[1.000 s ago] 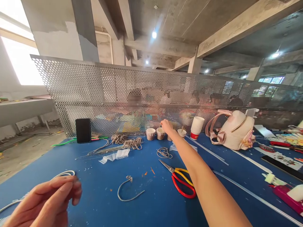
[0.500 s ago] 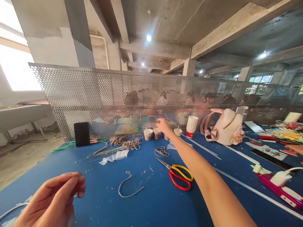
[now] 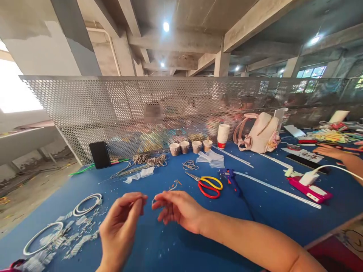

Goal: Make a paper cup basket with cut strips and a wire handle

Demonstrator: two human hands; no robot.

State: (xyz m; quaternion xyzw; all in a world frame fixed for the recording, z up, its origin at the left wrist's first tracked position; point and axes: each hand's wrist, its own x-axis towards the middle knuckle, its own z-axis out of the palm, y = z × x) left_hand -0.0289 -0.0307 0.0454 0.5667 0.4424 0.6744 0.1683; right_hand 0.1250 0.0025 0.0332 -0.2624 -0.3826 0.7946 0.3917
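My left hand (image 3: 121,223) and my right hand (image 3: 178,209) meet low over the blue table (image 3: 176,249), fingertips almost touching. Left thumb and forefinger pinch a small piece that is too small to make out. The right fingertips are also pinched together, and a thin bent wire (image 3: 154,200) shows just at them; I cannot tell whether they hold it. Red-and-yellow scissors (image 3: 208,185) lie just beyond the right hand. Further back stands a row of small paper cups (image 3: 184,147).
White wire rings (image 3: 86,202) and scraps lie at left. A blue glue gun (image 3: 231,176), clear strips (image 3: 211,158), stacked cups (image 3: 223,136), a pink bag (image 3: 261,132), a black phone (image 3: 100,155) and a perforated screen (image 3: 85,102) stand behind. A co-worker's hand (image 3: 329,151) rests at right.
My right hand has drawn back from the paper cups to meet my left hand near the table's front. The view has tilted down, and the rings and glue gun have come into sight.
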